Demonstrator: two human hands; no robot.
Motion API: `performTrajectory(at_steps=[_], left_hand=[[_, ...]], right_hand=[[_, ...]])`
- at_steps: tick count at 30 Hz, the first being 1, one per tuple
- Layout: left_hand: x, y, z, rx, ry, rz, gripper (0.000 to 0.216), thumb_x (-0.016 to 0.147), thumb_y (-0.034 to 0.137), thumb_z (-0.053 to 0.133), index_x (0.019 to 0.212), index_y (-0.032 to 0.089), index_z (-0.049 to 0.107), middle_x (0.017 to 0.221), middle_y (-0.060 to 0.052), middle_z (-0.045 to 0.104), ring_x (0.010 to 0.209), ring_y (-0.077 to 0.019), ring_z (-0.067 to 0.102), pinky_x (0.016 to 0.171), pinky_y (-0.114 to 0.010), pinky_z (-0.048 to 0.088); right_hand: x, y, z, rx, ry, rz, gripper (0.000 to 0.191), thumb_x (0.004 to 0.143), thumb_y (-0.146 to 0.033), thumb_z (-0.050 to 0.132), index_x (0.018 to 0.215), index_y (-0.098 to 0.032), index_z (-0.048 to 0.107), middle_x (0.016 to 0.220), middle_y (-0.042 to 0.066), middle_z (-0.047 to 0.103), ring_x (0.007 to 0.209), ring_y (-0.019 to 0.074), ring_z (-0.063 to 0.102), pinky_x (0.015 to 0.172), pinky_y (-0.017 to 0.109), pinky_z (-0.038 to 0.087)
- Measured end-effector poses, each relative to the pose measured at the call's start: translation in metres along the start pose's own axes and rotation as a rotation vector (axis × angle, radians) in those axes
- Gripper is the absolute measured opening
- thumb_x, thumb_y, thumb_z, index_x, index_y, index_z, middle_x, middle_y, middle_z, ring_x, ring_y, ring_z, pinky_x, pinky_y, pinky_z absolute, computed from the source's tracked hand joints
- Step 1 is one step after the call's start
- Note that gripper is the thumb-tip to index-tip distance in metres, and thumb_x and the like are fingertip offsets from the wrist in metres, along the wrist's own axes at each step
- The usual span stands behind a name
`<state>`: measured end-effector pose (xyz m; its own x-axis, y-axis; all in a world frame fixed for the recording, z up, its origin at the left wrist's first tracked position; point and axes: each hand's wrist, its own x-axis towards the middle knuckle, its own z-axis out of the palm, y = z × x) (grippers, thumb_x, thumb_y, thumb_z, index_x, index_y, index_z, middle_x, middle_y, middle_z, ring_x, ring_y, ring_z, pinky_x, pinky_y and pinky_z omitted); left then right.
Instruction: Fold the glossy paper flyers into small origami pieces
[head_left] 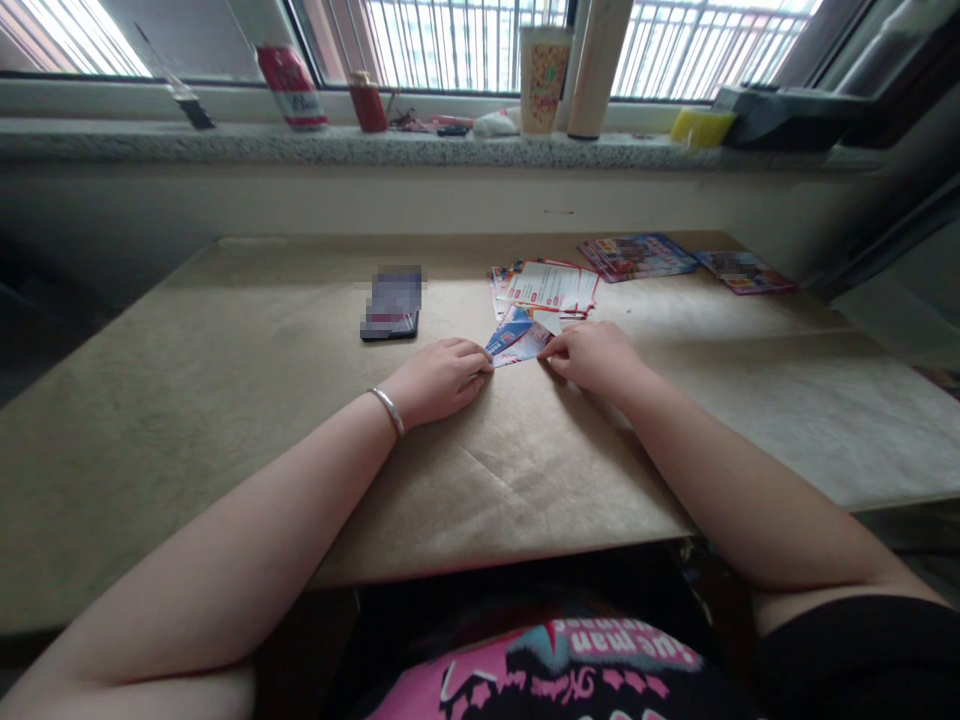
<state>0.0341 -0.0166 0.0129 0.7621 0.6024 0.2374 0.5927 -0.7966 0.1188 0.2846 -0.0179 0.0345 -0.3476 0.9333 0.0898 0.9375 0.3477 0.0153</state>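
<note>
A small folded leaflet, blue and white with print, lies on the brown table covering between my two hands. My left hand, with a silver bangle at the wrist, grips its left corner with the fingers close together. At the opposite corner, my right hand pinches the paper between thumb and fingertips. Just behind the leaflet is a loose pile of printed sheets, white with red edges, partly covered by the leaflet and my right hand.
Left of the pile lies a dark phone. Toward the back right rest a stack of colourful leaflets and a smaller stack. The granite windowsill holds a red can, a patterned cup and a yellow sponge-like block.
</note>
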Motion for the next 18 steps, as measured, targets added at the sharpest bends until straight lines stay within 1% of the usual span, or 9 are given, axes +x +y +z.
performTrajectory(at_steps=[3,8,11,15,18], left_hand=[[0.000,-0.001,0.000,-0.004,-0.007,0.001,0.026,0.091,0.020,0.046,0.105,0.016,0.067,0.112,-0.009,0.068,0.106,-0.0220,0.061,0.097,-0.038,0.050],[-0.001,-0.002,0.000,-0.013,-0.007,0.005,0.026,0.091,0.020,0.046,0.106,0.017,0.067,0.113,-0.009,0.068,0.107,-0.0211,0.061,0.097,-0.037,0.050],[-0.002,-0.003,0.001,-0.016,-0.012,0.010,0.026,0.092,0.021,0.046,0.108,0.016,0.066,0.114,-0.009,0.067,0.108,-0.0216,0.060,0.098,-0.038,0.050],[-0.002,-0.003,0.001,-0.008,-0.002,0.050,0.026,0.094,0.024,0.045,0.108,0.015,0.065,0.110,-0.010,0.066,0.108,-0.0224,0.058,0.098,-0.038,0.049],[-0.001,-0.002,0.001,-0.014,0.008,0.090,0.026,0.095,0.024,0.044,0.104,0.016,0.066,0.106,-0.010,0.066,0.108,-0.0220,0.056,0.099,-0.037,0.048]], right_hand=[[-0.001,0.004,-0.001,-0.016,0.011,0.047,0.029,0.084,-0.030,0.054,0.098,-0.031,0.079,0.096,0.004,0.077,0.087,0.0227,0.068,0.074,0.033,0.045],[-0.002,0.015,-0.004,-0.002,-0.041,0.136,0.027,0.084,-0.033,0.055,0.095,-0.031,0.079,0.094,0.004,0.078,0.085,0.0232,0.068,0.072,0.034,0.046],[-0.002,0.019,-0.004,0.012,-0.051,0.165,0.027,0.083,-0.034,0.056,0.095,-0.032,0.079,0.094,0.004,0.078,0.085,0.0229,0.068,0.070,0.032,0.045],[-0.003,0.021,-0.003,0.015,-0.047,0.163,0.027,0.083,-0.034,0.055,0.096,-0.033,0.079,0.094,0.003,0.077,0.084,0.0229,0.068,0.066,0.032,0.045],[-0.002,0.023,0.001,0.016,0.005,0.083,0.028,0.084,-0.029,0.054,0.096,-0.030,0.079,0.098,0.005,0.076,0.089,0.0239,0.067,0.072,0.034,0.046]])
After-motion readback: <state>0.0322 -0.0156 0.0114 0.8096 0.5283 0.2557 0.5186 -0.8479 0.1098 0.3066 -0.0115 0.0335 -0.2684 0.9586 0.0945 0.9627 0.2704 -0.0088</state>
